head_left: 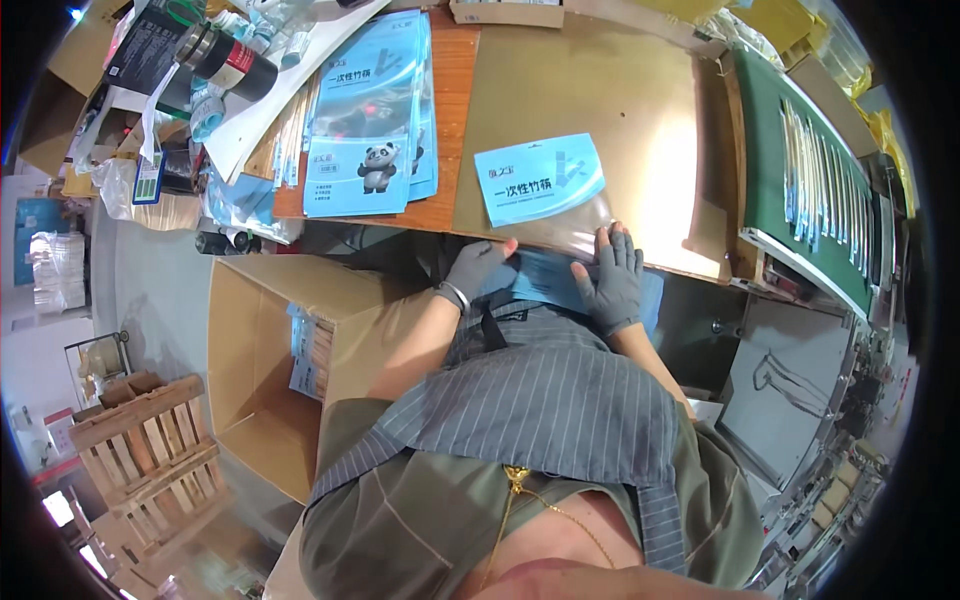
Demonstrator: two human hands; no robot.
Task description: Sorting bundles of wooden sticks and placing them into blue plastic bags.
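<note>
Left hand (472, 268) in a grey fingerless glove, fingers curled loosely, tips resting on the near edge of a blue plastic pouch (545, 278) held low at the table's front edge. Cannot tell whether it pinches the pouch or only touches it. Right hand (611, 283), same kind of glove, fingers spread fairly flat, pressing the pouch's right end and reaching up onto the clear lower part of a second pouch.

That second pouch, a flat bag with a light blue top and a see-through bottom (545, 185), lies alone on the tan board-covered table (560, 85), just above both hands.

Judgement on doing this well: keep the palm flat so the slick film does not skate, and square the edges before lifting.

Count:
- One loose pouch on the board.
- One pouch under the hands; more beneath it cannot be told.
- One fanned stack of blue panda-printed pouches (372, 120) to the left; sheets too overlapped to number.
- One open brown cardboard box (240, 340) on the floor at left, a bundle of filled packets inside.
- One wooden pallet (150, 440) beyond it.
- One green conveyor belt (795, 160) at right, carrying a row of thin packets.
</note>
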